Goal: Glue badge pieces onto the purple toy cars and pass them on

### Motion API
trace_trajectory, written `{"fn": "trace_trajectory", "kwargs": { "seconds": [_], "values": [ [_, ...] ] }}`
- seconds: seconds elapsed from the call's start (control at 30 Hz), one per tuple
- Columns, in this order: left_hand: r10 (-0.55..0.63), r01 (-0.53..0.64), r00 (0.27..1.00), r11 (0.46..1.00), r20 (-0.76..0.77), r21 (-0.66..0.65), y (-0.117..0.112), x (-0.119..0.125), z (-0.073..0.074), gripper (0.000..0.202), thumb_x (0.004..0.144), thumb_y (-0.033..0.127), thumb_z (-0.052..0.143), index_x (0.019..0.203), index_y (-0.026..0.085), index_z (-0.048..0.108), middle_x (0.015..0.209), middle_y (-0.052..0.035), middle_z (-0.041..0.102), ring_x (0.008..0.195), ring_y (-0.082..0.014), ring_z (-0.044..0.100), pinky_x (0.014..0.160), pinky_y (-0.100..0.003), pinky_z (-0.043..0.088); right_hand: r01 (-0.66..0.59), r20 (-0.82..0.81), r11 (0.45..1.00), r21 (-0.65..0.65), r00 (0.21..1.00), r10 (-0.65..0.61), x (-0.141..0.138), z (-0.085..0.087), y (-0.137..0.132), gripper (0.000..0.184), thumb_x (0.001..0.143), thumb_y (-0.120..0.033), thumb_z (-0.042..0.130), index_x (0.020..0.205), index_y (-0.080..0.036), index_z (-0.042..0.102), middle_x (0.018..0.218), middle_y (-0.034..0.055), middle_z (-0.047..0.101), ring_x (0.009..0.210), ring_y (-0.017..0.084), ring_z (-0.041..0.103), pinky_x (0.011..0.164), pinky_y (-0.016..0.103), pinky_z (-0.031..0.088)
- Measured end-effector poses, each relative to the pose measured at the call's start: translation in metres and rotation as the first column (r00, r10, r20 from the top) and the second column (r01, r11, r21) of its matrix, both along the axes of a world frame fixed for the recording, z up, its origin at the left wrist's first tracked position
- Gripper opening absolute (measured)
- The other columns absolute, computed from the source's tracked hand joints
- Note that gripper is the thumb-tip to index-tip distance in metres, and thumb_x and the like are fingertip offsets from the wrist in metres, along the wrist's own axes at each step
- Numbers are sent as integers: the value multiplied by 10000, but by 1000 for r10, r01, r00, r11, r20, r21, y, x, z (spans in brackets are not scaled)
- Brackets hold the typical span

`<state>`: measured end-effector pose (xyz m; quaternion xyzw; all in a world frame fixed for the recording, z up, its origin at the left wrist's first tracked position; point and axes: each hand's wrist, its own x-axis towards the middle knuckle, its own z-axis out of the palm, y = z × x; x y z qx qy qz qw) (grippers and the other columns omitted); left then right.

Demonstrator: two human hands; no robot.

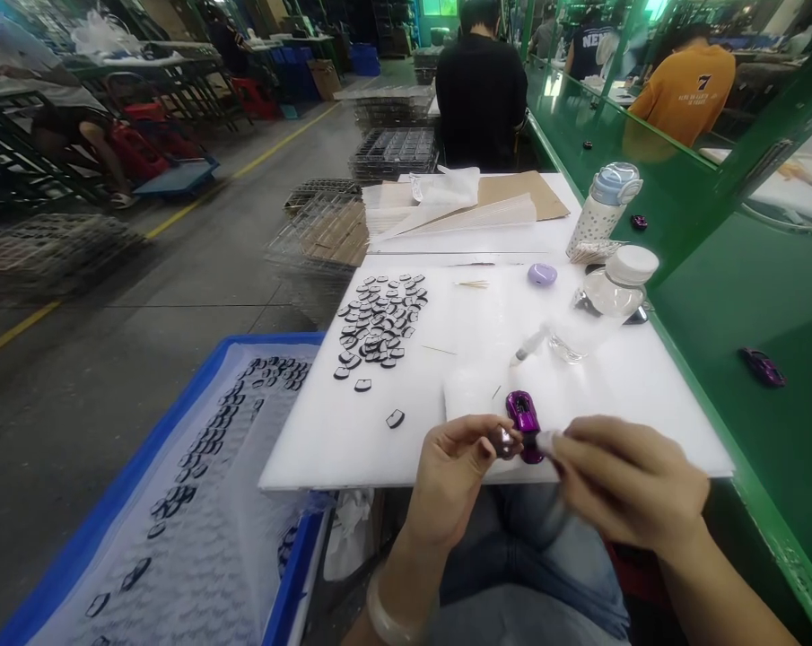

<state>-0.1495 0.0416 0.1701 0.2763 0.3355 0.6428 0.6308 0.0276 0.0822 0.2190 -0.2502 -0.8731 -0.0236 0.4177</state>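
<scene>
Near the front edge of the white table [486, 359], a shiny purple toy car body [522, 413] lies between my hands. My left hand [449, 480] is closed in a pinch on a small shiny piece [505, 441], too small to name, just left of the car. My right hand [627, 484], blurred, has its fingers pressed together at the car's right side; something whitish shows at the fingertips, and I cannot make out what it is. Behind the car lies a small syringe-like tube [530, 345]. Many small black-edged curved parts [382, 318] are spread to the left.
A clear bottle [598, 305], a dotted tumbler [600, 211] and a purple case [542, 274] stand at the right. On the green conveyor is another purple car [762, 367]. A blue-rimmed tray [196, 368] with more parts sits lower left. A person in black [481, 99] sits ahead.
</scene>
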Motion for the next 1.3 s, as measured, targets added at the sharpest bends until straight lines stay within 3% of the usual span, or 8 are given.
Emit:
{"fn": "trace_trajectory", "kwargs": {
  "seconds": [0.1,0.2,0.3,0.43,0.97,1.07,1.2,1.3],
  "values": [
    [92,-45,901,992,-425,119,-7,-4,1,198,778,350,822,925,220,795,832,-45,779,745,-173,726,691,-246,604,136,-99,956,-259,981,-167,18,-8,3,118,899,-115,622,872,-185,714,800,34,678,561,92,587,464,216,453],
    [384,-58,496,910,-779,411,-9,-4,2,141,822,174,771,962,181,761,875,-51,770,782,-178,715,734,-275,595,146,-105,817,-558,964,-245,22,-24,4,148,928,-189,620,831,-195,731,768,22,674,615,110,617,500,223,457],
    [593,65,208,785,-778,616,-4,1,0,164,837,111,738,998,137,717,872,-67,743,790,-180,685,730,-299,575,140,-85,724,-675,961,-264,16,-37,2,136,925,-248,636,858,-200,745,772,18,673,657,122,629,555,230,471],
    [652,167,81,737,-754,655,3,10,-6,165,867,140,714,1029,134,685,849,-65,707,744,-187,642,679,-332,539,113,-72,684,-721,969,-237,10,-40,-1,143,922,-262,631,854,-196,738,763,15,660,671,128,630,593,235,476],
    [414,94,213,893,-885,441,10,5,-6,211,895,112,623,1085,163,701,1102,-92,649,942,-190,655,855,-323,575,130,6,690,-712,984,-180,8,-36,3,120,899,-186,622,780,-183,640,738,3,591,605,106,550,528,220,411],
    [343,146,213,915,-915,377,9,1,-4,268,889,127,635,1146,187,686,1206,-88,659,1045,-219,652,914,-360,578,105,-12,761,-641,989,-146,12,-41,3,86,904,-150,624,829,-182,650,739,-4,590,575,84,530,498,201,406],
    [276,245,194,915,-941,319,6,-6,-5,460,838,153,715,1285,211,622,1355,-77,617,1187,-250,604,1014,-406,550,83,-88,956,-282,990,-112,12,-52,1,136,884,-72,628,993,-146,663,880,54,635,632,89,588,533,194,471],
    [314,244,178,904,-933,351,5,-6,-8,496,852,105,669,1329,213,591,1368,-73,614,1200,-241,592,1039,-417,536,49,-8,988,-144,999,-50,2,-55,-4,160,876,-69,628,1021,-115,678,1000,126,638,764,148,651,629,238,541]
  ]
}}
